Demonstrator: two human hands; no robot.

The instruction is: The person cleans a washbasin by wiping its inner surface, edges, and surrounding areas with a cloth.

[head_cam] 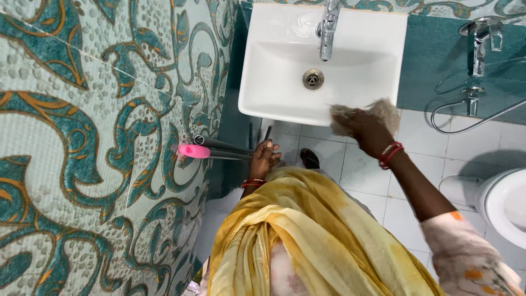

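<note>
Sink (pixel 274 82), white and square, hangs on the teal wall beside the patterned tile wall (pixel 98 137); its front edge juts over the white floor tiles (pixel 422 148). A chrome tap (pixel 327 27) stands at the back rim, and the drain (pixel 313 79) sits mid-basin. Right of the sink the floor lies open up to the toilet (pixel 504 203) at the far right, with a hose (pixel 471 118) and wall taps above it.

At the sink's front edge, toward its right corner, the right hand (pixel 364 127) is clenched on a greyish cloth (pixel 383 112), pressing it against the rim. Red bangles (pixel 390 154) ring that wrist.

Below the sink's left corner, in the narrow gap by the patterned wall, the left hand (pixel 264 159) rests with fingers curled around the end of a metal rail (pixel 224 148). A pink brush (pixel 193 151) sits on the rail, against the wall. A yellow scarf (pixel 307 235) drapes down in front.
</note>
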